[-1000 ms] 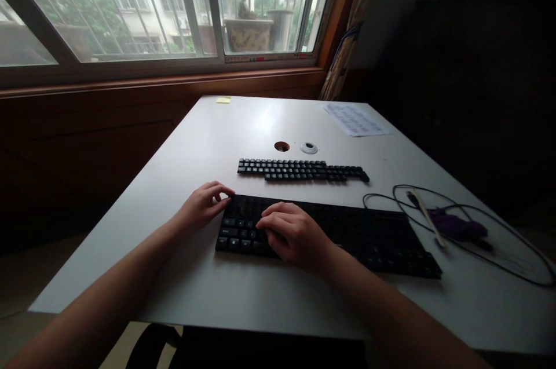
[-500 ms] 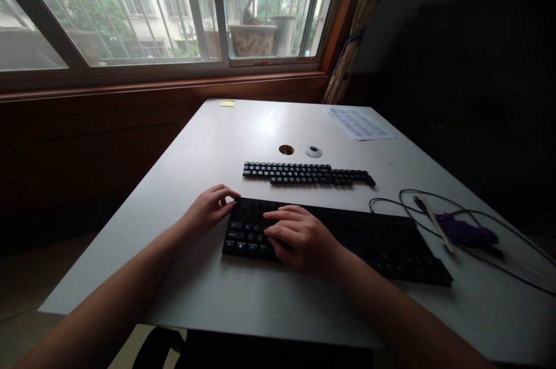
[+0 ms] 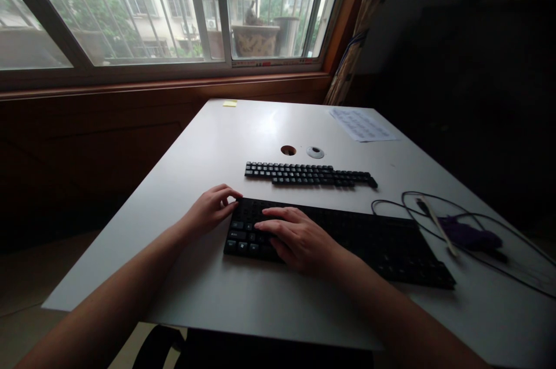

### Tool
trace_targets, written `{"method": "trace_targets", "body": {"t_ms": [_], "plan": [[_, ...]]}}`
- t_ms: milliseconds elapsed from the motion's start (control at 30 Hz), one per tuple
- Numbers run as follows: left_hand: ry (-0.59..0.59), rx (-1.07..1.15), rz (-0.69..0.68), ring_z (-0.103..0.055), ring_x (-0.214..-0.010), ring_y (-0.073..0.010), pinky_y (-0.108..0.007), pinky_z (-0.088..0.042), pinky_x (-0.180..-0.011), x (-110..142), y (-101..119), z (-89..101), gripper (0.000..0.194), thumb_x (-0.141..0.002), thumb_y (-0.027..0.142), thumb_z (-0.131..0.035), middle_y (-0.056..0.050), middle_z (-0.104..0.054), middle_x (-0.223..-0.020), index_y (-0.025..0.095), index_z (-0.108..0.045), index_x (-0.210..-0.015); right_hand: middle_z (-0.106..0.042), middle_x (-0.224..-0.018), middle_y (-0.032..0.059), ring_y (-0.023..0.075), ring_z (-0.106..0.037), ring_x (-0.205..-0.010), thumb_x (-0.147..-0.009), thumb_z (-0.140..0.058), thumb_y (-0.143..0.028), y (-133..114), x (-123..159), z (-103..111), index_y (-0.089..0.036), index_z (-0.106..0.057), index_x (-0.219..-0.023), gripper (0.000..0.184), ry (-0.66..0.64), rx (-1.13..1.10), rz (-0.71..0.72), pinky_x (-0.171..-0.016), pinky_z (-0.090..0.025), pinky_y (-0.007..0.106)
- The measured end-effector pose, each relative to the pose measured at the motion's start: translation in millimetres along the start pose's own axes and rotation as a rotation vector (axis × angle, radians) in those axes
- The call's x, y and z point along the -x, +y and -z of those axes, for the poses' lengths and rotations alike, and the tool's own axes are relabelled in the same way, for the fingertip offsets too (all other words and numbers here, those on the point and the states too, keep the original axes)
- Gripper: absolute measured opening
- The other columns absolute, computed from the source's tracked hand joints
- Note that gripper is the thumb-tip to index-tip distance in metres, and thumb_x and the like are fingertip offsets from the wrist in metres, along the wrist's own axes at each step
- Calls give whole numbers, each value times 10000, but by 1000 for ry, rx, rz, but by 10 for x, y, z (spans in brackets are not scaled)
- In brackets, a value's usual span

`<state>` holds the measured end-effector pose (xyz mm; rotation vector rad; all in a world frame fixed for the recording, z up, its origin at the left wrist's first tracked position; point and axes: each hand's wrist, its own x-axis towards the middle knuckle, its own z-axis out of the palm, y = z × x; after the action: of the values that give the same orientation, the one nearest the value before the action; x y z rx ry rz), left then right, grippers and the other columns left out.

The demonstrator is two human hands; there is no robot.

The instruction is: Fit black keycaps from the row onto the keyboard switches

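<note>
A black keyboard (image 3: pixel 360 236) lies on the white table in front of me, part of its keys missing at the upper left. My left hand (image 3: pixel 216 207) grips its far left corner between thumb and fingers. Over the left-hand keys rests my right hand (image 3: pixel 299 237), fingers stretched out and apart. Its index fingertip touches or nearly touches a key; the hand hides the keys underneath. Beyond the keyboard, loose black keycaps (image 3: pixel 299 174) are laid out in tight rows.
To the right lie a looped black cable (image 3: pixel 406 201), a thin pale stick (image 3: pixel 438 227) and a purple cloth-like item (image 3: pixel 469 234). Farther back are a cable hole (image 3: pixel 288 150), a round grey cover (image 3: pixel 315 152), printed paper (image 3: pixel 364 124) and a yellow note (image 3: pixel 230 103).
My right index finger has shifted slightly left across the keys and stretched out more. The left hand stays at the corner. The whole view has moved a little.
</note>
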<state>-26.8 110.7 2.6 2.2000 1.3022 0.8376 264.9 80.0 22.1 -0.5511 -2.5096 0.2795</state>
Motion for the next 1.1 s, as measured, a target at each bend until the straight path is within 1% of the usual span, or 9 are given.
{"method": "trace_targets", "body": {"t_ms": [67,133,233,367,433,600,733,1000,1100], "plan": [[0,-2,-3,-594,-658,-94,-230,-486,-624,-1,2,-1,191,-976,271,-595,-42,-652,-1017,202,-712,-1109,-721,-1200,114,252,-588,-1300,-947,-542,-140,0,1,8,-208,-584,-1284,346,14,-15,0,-1032,-501,458],[-1,-4,-6,-597,-665,-95,-232,-490,-633,-2,5,-1,191,-975,268,-596,-43,-653,-1022,203,-712,-1111,-735,-1140,93,248,-611,-1252,-938,-556,-131,7,5,16,-215,-590,-1234,310,51,-46,5,-1021,-511,446],[-4,-4,-3,-600,-667,-94,-233,-493,-638,-2,8,3,192,-976,272,-597,-45,-655,-1036,207,-713,-1115,-740,-1102,70,242,-619,-1204,-925,-566,-114,24,8,20,-220,-574,-1223,316,93,-84,3,-1017,-520,434],[-7,-5,0,-599,-663,-94,-233,-492,-636,-2,9,8,196,-979,278,-593,-44,-656,-1034,209,-712,-1118,-723,-1205,78,248,-603,-1231,-930,-564,-124,30,8,7,-221,-548,-1309,392,62,-75,-2,-1033,-520,448],[-7,-8,-4,-600,-666,-95,-234,-494,-641,0,10,10,198,-982,282,-590,-43,-656,-1035,213,-713,-1122,-721,-1220,79,252,-598,-1249,-932,-565,-130,24,7,3,-223,-554,-1317,396,43,-62,-5,-1032,-521,455],[-5,-12,-7,-600,-658,-97,-237,-500,-637,5,17,13,204,-982,298,-593,-49,-660,-1035,214,-718,-1119,-746,-1099,67,252,-622,-1195,-927,-563,-118,14,7,13,-219,-586,-1213,304,65,-77,11,-992,-539,446],[-8,-4,-5,-600,-660,-97,-237,-500,-642,6,19,14,207,-979,295,-595,-46,-658,-1032,214,-720,-1123,-746,-1074,66,252,-633,-1156,-925,-560,-112,23,8,17,-212,-585,-1179,274,83,-76,13,-973,-545,437],[-13,-6,-3,-594,-668,-94,-242,-495,-662,6,17,11,199,-981,275,-590,-40,-650,-1037,211,-710,-1126,-752,-1100,73,256,-616,-1211,-949,-537,-114,7,10,-2,-201,-600,-1184,258,-2,-1,29,-991,-518,434],[-12,-8,-8,-597,-670,-96,-244,-499,-669,5,22,12,199,-982,281,-589,-42,-650,-1034,210,-708,-1125,-740,-1152,96,258,-601,-1246,-963,-529,-128,-7,15,-5,-197,-608,-1211,269,-47,46,40,-1015,-502,440]]}}
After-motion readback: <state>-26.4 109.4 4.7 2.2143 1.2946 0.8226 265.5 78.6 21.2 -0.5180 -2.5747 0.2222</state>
